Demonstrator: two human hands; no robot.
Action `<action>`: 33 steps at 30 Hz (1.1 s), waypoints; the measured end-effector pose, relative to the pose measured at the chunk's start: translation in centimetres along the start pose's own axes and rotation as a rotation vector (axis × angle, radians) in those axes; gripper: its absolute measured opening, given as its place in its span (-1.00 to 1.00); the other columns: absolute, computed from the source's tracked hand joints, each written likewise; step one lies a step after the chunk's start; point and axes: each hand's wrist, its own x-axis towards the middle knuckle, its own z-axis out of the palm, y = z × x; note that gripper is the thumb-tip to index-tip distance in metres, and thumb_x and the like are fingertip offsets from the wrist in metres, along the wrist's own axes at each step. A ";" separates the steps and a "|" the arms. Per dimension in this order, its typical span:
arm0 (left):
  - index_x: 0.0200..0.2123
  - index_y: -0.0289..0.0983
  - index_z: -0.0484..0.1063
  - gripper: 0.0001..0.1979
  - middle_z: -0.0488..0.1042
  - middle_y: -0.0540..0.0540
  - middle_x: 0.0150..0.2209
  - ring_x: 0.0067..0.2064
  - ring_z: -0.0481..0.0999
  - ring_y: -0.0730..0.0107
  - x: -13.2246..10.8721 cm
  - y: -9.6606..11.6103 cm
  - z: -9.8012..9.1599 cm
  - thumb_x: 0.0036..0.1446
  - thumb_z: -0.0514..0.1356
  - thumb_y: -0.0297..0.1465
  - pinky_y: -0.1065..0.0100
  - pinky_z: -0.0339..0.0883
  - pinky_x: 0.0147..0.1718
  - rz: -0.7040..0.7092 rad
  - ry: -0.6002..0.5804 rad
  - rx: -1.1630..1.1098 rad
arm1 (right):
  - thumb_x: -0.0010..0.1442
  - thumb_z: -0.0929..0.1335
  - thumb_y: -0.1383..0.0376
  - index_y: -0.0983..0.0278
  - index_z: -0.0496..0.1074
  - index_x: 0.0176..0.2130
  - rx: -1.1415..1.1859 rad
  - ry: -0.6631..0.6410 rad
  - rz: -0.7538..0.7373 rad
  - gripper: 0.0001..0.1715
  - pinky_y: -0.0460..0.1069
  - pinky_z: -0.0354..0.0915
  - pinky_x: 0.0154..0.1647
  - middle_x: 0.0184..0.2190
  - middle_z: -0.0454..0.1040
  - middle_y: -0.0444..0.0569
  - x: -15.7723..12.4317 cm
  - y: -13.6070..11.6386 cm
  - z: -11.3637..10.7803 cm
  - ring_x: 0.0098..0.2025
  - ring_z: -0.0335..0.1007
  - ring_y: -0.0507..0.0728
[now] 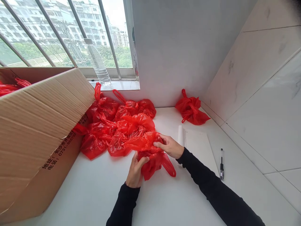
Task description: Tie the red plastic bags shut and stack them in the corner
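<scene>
Both my hands grip one red plastic bag (152, 163) above the white table (94, 188). My left hand (136, 168) pinches its lower left side between thumb and fingers. On its upper right edge, my right hand (171, 146) is closed as well. One loop handle of the bag hangs down to the right. What the bag contains, if anything, cannot be made out. Just behind it lie several knotted red plastic bags (94, 141) in a heap against the box and the wall.
A large open cardboard box (47, 116) with red bags in it stands at the left. One more tied red bag (191, 108) sits in the back right corner. A notepad (199, 147) and a pen (221, 164) lie at the right. A water bottle (98, 64) stands on the windowsill.
</scene>
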 end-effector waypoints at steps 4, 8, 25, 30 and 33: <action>0.03 -0.23 0.44 -0.46 0.59 -0.15 -0.09 -0.12 0.59 0.13 0.4 -0.1 -0.3 -0.07 0.43 -0.38 0.23 0.47 -0.20 0.011 0.084 -0.063 | 0.21 0.41 -0.03 0.30 0.43 0.04 -0.020 -0.041 -0.012 -0.43 0.08 0.34 0.08 -0.07 0.53 0.05 -0.2 -0.4 -0.2 -0.04 0.48 0.17; 0.13 -0.14 0.38 -0.38 0.57 -0.10 -0.03 -0.06 0.59 0.15 0.8 -0.1 -0.6 -0.03 0.42 -0.33 0.21 0.49 -0.13 0.102 0.173 -0.107 | 0.21 0.42 -0.01 0.25 0.32 0.19 -0.151 -0.148 0.085 -0.32 0.08 0.38 0.05 0.00 0.48 0.05 -0.8 -1.1 -0.8 0.00 0.44 0.16; -0.03 -0.19 0.50 -0.56 0.52 -0.14 0.03 0.13 0.45 0.11 1.5 1.9 -4.0 0.23 0.14 -0.01 0.11 0.33 0.13 0.442 0.582 0.329 | 0.35 0.21 -0.05 0.24 0.15 -0.50 -0.479 -0.031 0.134 -0.46 -0.13 0.03 -0.65 -0.64 0.02 -0.29 -1.6 -2.3 -2.5 -0.66 0.00 -0.09; -0.38 -0.23 0.48 -0.55 0.51 -0.10 -0.35 -0.13 0.51 0.17 0.6 2.9 -5.2 0.24 0.07 0.01 0.23 0.39 -0.08 0.470 0.737 0.531 | 0.36 0.19 -0.05 0.23 0.14 -0.48 -0.481 -0.032 0.094 -0.48 -0.11 0.09 -0.63 -0.61 0.05 -0.28 -1.2 -1.9 -1.8 -0.66 0.12 -0.06; -0.46 -0.22 0.41 -0.53 0.36 0.00 -0.57 -0.53 0.35 0.36 -0.6 2.9 -4.1 0.20 0.09 0.04 0.34 0.29 -0.54 0.389 0.664 0.526 | 0.38 0.19 -0.01 0.23 0.11 -0.52 -0.516 -0.111 0.050 -0.47 -0.11 0.11 -0.58 -0.64 0.10 -0.27 -1.3 -1.9 -0.6 -0.66 0.16 -0.07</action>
